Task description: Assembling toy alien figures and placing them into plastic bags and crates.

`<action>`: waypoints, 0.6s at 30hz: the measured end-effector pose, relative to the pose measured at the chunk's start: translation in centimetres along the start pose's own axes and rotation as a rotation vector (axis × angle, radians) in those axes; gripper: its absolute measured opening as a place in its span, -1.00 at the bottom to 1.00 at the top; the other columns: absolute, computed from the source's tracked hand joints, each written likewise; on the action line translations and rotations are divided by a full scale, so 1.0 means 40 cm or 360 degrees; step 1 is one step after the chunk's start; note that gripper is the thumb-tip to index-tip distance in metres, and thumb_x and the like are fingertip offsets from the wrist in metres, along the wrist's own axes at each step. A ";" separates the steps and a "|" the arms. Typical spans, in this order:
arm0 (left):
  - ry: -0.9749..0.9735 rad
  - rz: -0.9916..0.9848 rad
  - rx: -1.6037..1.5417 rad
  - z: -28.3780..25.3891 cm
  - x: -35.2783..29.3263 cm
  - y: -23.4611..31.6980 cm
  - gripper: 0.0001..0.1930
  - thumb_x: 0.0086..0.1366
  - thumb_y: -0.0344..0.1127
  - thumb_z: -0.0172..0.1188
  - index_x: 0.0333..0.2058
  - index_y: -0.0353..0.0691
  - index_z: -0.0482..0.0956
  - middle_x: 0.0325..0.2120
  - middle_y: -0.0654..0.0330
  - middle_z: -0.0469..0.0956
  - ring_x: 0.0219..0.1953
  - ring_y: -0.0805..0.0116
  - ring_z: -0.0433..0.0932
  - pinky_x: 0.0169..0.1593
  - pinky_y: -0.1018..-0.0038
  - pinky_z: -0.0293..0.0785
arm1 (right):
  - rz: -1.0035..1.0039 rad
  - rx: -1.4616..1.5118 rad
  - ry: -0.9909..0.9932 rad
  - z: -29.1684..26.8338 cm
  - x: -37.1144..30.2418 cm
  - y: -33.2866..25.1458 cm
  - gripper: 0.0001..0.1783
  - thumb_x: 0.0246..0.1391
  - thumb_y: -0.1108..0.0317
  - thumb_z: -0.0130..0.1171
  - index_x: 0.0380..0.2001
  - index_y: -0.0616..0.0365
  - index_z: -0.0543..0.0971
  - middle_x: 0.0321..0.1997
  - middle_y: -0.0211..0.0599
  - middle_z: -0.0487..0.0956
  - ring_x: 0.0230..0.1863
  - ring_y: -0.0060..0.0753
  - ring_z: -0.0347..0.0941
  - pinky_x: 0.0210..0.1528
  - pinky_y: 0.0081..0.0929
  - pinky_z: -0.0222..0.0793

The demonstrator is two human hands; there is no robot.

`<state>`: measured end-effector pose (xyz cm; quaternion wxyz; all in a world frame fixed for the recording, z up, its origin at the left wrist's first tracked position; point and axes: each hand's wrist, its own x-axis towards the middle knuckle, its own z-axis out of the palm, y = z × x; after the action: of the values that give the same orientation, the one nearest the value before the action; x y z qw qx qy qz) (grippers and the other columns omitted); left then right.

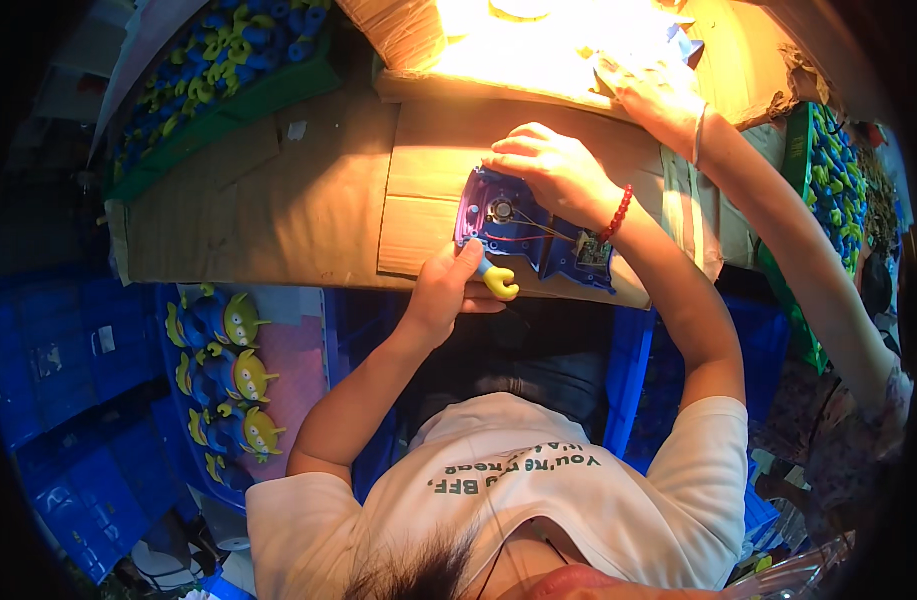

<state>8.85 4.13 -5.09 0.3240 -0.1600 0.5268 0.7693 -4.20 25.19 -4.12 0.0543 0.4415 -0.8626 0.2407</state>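
Observation:
An opened blue plastic toy body shell lies on the cardboard in front of me. Inside one half sits a round speaker, and thin wires run from it to a small circuit board in the other half. My left hand is closed at the shell's near left edge, thumb on top, gripping a toy arm with a blue sleeve and a yellow hand. With fingers bent over the shell's far edge, my right hand grips it; a red bead bracelet circles that wrist. The right fingertips are partly hidden by glare.
Another person's hand works under a bright lamp at the far right. Green-edged bins of blue and yellow toy parts stand at far left and right. Yellow-headed toy figures fill a blue crate at lower left.

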 end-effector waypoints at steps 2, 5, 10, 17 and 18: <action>0.0023 0.0014 0.0065 0.001 0.004 0.000 -0.51 0.51 0.10 -0.06 -0.02 -0.30 0.39 -0.20 -0.05 0.65 -0.24 0.15 0.73 -0.19 0.36 0.71 | 0.0016 0.0066 -0.0009 0.005 -0.007 0.007 -0.56 -0.05 0.58 0.22 -0.03 0.08 0.64 0.00 -0.25 0.63 0.03 -0.10 0.53 0.11 -0.28 0.51; 0.0016 0.0003 0.0218 -0.010 -0.016 0.009 -0.48 0.50 0.13 -0.05 0.02 -0.29 0.35 -0.21 -0.05 0.65 -0.27 0.18 0.73 -0.25 0.42 0.70 | 0.0031 0.0038 0.0136 -0.013 -0.015 0.000 -0.50 -0.06 0.63 0.19 0.03 0.10 0.60 0.07 -0.20 0.60 0.09 -0.07 0.50 0.16 -0.22 0.47; 0.0295 0.0389 0.0578 -0.052 -0.021 0.029 -0.48 0.36 -0.09 0.26 0.06 -0.39 0.35 -0.32 0.02 0.66 -0.38 0.35 0.69 -0.34 0.51 0.64 | -0.0049 0.0138 0.0025 -0.060 -0.020 -0.013 -0.43 -0.05 0.68 0.16 0.10 0.12 0.54 0.19 -0.16 0.52 0.21 -0.01 0.41 0.26 -0.19 0.38; 0.0128 0.0421 0.0868 -0.058 0.046 0.054 -0.48 0.24 -0.25 0.39 0.07 -0.34 0.41 -0.42 0.12 0.66 -0.40 0.46 0.66 -0.33 0.51 0.58 | 0.0028 -0.0143 -0.0154 -0.035 -0.006 -0.062 -0.43 -0.13 0.57 0.20 0.07 0.11 0.60 0.19 -0.20 0.55 0.30 -0.10 0.36 0.35 -0.11 0.20; 0.0126 0.0413 0.0901 -0.058 0.047 0.057 -0.47 0.24 -0.23 0.40 0.08 -0.33 0.41 -0.43 0.13 0.66 -0.42 0.47 0.65 -0.33 0.50 0.57 | 0.0047 -0.0130 -0.0148 -0.033 -0.007 -0.068 -0.43 -0.13 0.58 0.20 0.06 0.10 0.60 0.16 -0.21 0.57 0.28 -0.13 0.38 0.33 -0.12 0.23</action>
<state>5.71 2.08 -5.50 0.2340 -0.0245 0.7484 0.6201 -2.04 24.66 -2.04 0.0286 0.4369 -0.8798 0.1854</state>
